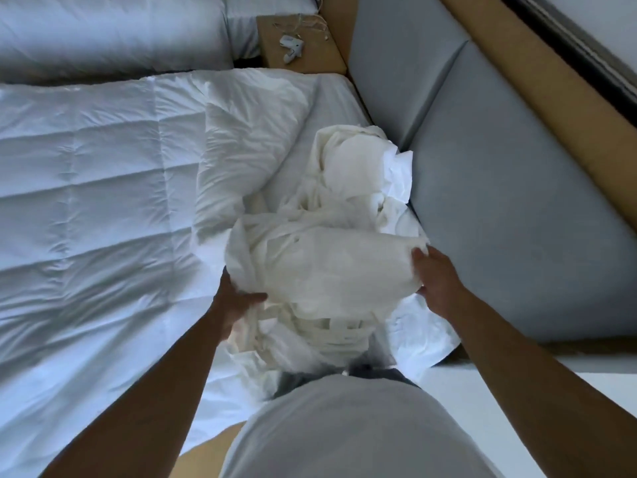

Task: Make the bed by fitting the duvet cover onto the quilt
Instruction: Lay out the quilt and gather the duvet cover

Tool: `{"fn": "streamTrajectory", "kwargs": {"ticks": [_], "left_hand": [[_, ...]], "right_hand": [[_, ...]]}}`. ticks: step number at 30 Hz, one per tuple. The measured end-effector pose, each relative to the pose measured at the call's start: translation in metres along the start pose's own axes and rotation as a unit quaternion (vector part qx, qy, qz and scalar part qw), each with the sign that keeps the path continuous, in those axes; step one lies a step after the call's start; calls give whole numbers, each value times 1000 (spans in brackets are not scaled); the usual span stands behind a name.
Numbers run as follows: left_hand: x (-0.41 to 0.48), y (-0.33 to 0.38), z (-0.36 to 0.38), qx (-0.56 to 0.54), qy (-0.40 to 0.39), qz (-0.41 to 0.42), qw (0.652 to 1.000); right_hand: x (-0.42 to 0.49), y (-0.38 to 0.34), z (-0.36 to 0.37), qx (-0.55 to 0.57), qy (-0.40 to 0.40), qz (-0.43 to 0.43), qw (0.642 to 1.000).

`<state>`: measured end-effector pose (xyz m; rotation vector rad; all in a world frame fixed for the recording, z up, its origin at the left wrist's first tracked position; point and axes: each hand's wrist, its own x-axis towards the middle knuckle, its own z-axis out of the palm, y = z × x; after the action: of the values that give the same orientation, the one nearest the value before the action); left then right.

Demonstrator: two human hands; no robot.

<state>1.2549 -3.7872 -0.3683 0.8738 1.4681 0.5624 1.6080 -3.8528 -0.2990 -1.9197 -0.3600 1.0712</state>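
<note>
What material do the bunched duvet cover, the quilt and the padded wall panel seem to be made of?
Duvet cover: thin cream woven cloth, matt, probably cotton; it crumples into fine, sharp folds.
Quilt: white padded fabric with filling; stitched lines divide it into puffy squares.
Padded wall panel: grey upholstery, smooth and matt, with one seam; whether fabric or faux leather, I cannot tell.

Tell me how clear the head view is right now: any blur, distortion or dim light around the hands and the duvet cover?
Head view: dim, bluish light; wide-angle bending at the edges; motion blur on the left hand and the bunched duvet cover near the body; right hand and quilt sharper.
</note>
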Motion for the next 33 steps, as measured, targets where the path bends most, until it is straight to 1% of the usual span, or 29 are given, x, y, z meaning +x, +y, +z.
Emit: {"fn": "streamTrajectory", "kwargs": {"ticks": [2,5,7,9,13,15,16,18,19,20,21,22,23,24,25,26,27,28,29,30,31,32,33], "left_hand": [[-9,-18,11,61,-18,4,998],[-18,-40,25,152,-12,-9,988],[-21,-53,28,206,-8,3,979],[-27,-65,25,264,16,13,964],[-53,-94,18,330,87,33,939],[-67,-111,7,387,112,54,913],[-72,-119,-2,417,129,62,898],[-78,-130,-20,454,168,59,873],[-79,-133,-23,462,188,43,865],[-78,-134,-21,463,215,21,860],[-76,-134,-15,454,248,-10,856],[-74,-132,-4,427,288,-62,855],[-74,-128,9,384,329,-120,854],[-76,-126,22,344,366,-160,850],[-79,-127,34,316,399,-176,842],[-81,-130,47,294,428,-176,836],[-83,-133,63,263,443,-179,838],[-86,-136,82,205,437,-186,856],[-89,-138,105,112,396,-210,887],[-94,-141,133,-12,312,-258,914],[-102,-139,161,-138,197,-320,916],[-108,-137,188,-228,90,-366,898],[-113,-135,213,-294,9,-384,875]], "right_hand": [[-2,8,9,-7,28,12,1000],[2,25,23,-78,96,8,992],[3,37,29,-92,104,6,990],[6,48,23,-134,95,4,986],[28,59,-31,-239,137,21,961],[45,64,-72,-339,161,37,926],[58,67,-93,-391,162,28,906],[79,74,-124,-567,137,3,812],[87,79,-135,-622,123,-25,773],[89,82,-140,-666,99,-38,738],[88,80,-139,-683,100,-38,722],[86,79,-135,-706,80,-40,703],[85,81,-131,-735,48,-46,675],[86,83,-127,-762,28,-40,646],[86,84,-124,-780,16,-30,625],[86,84,-121,-788,5,-26,615],[87,82,-117,-783,1,-27,621],[85,79,-114,-778,-1,-29,627],[85,77,-111,-764,-3,-24,644],[84,76,-109,-743,-5,-24,669],[83,74,-109,-723,-6,-28,690],[83,74,-110,-684,0,-20,729],[83,78,-114,-645,3,-14,764]]}}
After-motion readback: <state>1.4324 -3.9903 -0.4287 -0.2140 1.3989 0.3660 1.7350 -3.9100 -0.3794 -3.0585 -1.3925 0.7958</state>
